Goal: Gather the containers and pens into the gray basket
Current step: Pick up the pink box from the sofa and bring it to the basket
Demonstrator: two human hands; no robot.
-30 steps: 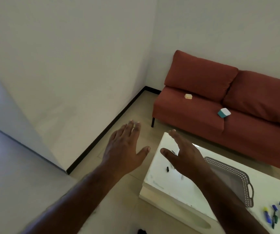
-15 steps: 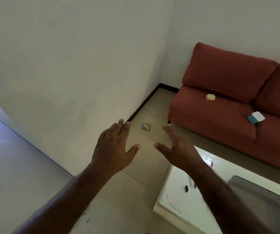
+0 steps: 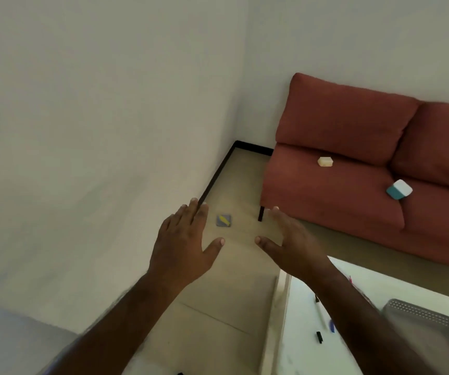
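Red sofa bearing a cream container and a teal-and-white container. White tabletop: gray basket at right edge; pens near left edge. Left hand and right hand spread wide above the floor, holding nothing.

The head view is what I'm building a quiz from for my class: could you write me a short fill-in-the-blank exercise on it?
1. The teal and white container lies on the seat of the red ____.
2. The gray and yellow square lies on the ____.
3. Both the left hand and the right hand hold ____.
4. The gray basket sits on the ____ table.

Missing words: sofa; floor; nothing; white
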